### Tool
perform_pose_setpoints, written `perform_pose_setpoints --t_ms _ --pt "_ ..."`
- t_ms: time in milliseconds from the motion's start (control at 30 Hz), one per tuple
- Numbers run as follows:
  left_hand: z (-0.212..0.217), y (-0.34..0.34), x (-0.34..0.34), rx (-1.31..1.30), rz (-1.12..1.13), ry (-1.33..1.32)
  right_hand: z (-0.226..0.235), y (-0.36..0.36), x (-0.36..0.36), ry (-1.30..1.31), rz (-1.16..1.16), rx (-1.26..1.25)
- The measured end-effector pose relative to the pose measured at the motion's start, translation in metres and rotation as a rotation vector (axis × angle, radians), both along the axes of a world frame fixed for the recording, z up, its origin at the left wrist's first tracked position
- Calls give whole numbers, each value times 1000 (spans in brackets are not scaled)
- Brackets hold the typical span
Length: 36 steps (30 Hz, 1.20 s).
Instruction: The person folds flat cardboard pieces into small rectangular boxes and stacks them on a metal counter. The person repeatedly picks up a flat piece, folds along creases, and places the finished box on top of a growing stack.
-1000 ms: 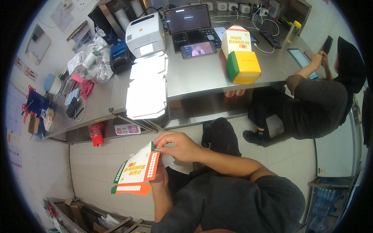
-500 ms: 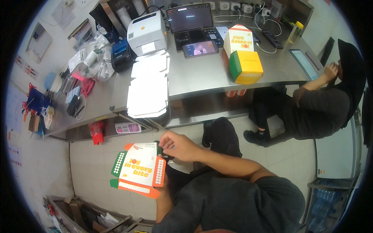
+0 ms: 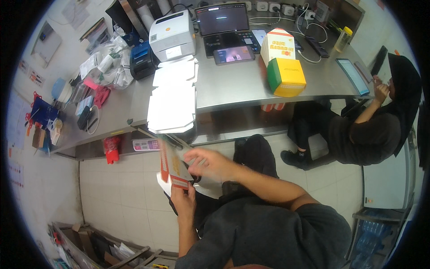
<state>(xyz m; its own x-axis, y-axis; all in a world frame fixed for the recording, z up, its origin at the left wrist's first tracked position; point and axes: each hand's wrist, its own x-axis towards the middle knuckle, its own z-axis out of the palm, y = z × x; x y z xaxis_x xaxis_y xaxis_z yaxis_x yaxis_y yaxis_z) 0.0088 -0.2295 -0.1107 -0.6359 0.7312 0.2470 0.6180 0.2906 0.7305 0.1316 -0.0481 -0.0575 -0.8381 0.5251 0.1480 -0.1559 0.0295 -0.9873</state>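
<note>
My left hand (image 3: 183, 202) grips the lower edge of a partly folded cardboard food box (image 3: 180, 174), white with orange and red edging. The box is held in front of my lap and turned nearly edge-on, its upper part blurred. My right hand (image 3: 206, 162), fingers curled but smeared by motion, is at the right side of the box; whether it pinches the card cannot be made out. On the counter ahead lies a stack of flat white box blanks (image 3: 171, 110). Farther right, a yellow and green box (image 3: 289, 76) stands against several nested white boxes (image 3: 278, 46).
A steel counter (image 3: 228, 87) runs across the front, bearing a label printer (image 3: 171, 36), a laptop (image 3: 222, 21), a phone (image 3: 234, 55) and a tablet (image 3: 353, 77). Plastic bags (image 3: 107, 65) crowd its left part. Another person (image 3: 375, 130) sits at the right. Behind me is a cluttered shelf (image 3: 103, 246).
The box has turned from lying face-up to nearly edge-on, and its side flaps now stand up. My left hand has come into view beneath it. The other person's arm has shifted slightly.
</note>
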Motion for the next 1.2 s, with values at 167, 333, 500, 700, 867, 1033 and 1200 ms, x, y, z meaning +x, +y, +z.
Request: perform_pose_setpoints --t_ms 167,333,500,700,867,1033,1200 --pt "14 22 31 157 -99 -18 0 -44 -6 125 -210 668" --pt "13 21 33 63 -163 -195 -3 -47 -11 2 -280 603" --pt "19 26 4 615 -97 -876 -11 -34 -8 -48 -212 655" --pt "31 33 -18 531 9 -1105 -16 -18 -11 -97 -165 777" --pt "23 43 -7 533 69 -627 -12 -21 -5 -79 -265 381" --pt "23 50 10 486 85 -101 -8 -33 -10 85 -338 436" --pt "33 49 14 542 26 -134 -5 -33 -9 160 -340 417"
